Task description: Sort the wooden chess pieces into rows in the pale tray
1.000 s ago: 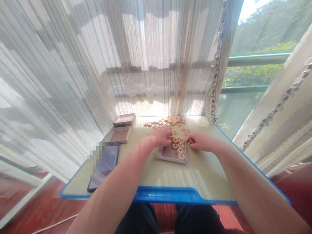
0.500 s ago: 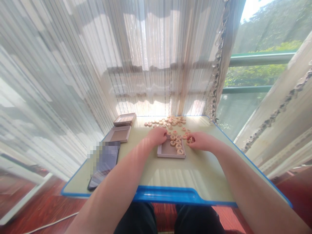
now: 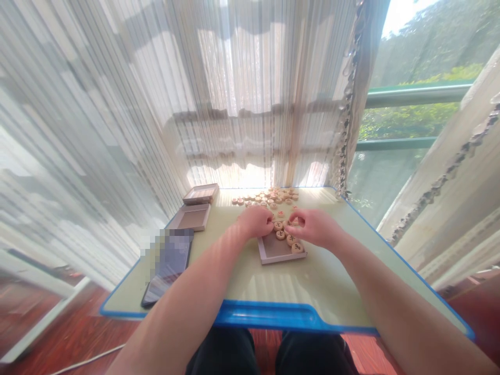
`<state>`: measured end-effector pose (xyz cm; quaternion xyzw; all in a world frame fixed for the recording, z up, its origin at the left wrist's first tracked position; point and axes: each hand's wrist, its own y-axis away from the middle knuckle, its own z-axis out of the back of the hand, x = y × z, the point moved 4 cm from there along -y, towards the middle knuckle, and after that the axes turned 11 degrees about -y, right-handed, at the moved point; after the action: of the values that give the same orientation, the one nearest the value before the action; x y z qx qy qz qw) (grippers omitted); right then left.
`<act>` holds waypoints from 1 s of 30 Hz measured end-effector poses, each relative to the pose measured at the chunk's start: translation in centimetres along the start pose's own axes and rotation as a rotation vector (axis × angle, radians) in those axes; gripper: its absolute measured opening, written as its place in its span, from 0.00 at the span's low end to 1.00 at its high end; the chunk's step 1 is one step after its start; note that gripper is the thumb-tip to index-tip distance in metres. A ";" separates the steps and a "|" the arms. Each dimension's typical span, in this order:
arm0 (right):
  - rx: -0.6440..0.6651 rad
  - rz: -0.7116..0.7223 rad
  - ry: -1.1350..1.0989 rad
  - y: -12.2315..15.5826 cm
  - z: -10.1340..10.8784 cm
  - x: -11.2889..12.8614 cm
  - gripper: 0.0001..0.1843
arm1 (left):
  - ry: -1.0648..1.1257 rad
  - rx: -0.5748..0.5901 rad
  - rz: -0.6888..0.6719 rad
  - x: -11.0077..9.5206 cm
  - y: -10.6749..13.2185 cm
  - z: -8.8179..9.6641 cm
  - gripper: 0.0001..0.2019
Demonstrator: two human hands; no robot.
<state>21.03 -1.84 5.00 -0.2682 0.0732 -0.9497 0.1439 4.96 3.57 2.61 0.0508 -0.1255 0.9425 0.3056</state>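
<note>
My left hand (image 3: 255, 221) is closed at the back left corner of a shallow open box (image 3: 283, 258), its curled fingers on the box edge. Round wooden Chinese chess pieces with dark characters lie flat in the box, among them one near the front right corner (image 3: 297, 248) and one in the middle (image 3: 280, 235). Over the box's back right part, my right hand (image 3: 310, 226) pinches a Chinese chess piece (image 3: 288, 224) between thumb and fingertips. That hand hides some pieces and the box's right wall.
More chess pieces (image 3: 273, 196) are scattered at the table's far edge, with a few red-marked ones (image 3: 280, 214) behind the box. Two shallow boxes, one near (image 3: 195, 217) and one farther (image 3: 201, 192), lie left, behind a dark tablet-like device (image 3: 170, 268). A curtain (image 3: 250, 130) hangs beyond.
My right hand has moved left from the table beside the box to over its back right part. The box has turned slightly and shifted right and nearer, my left hand moving with it.
</note>
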 end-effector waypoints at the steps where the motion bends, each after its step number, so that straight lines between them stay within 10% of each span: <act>1: -0.027 0.020 0.035 0.1 -0.3 0.4 0.19 | 0.001 -0.011 -0.019 -0.2 0.0 0.0 0.10; 30: 0.025 0.077 0.377 0.6 -3.3 2.4 0.16 | -0.016 -0.009 -0.099 -0.8 -0.1 0.3 0.11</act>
<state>17.53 -2.98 3.26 -0.0809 0.0974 -0.9777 0.1673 5.65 3.07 2.80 0.0629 -0.1294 0.9252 0.3511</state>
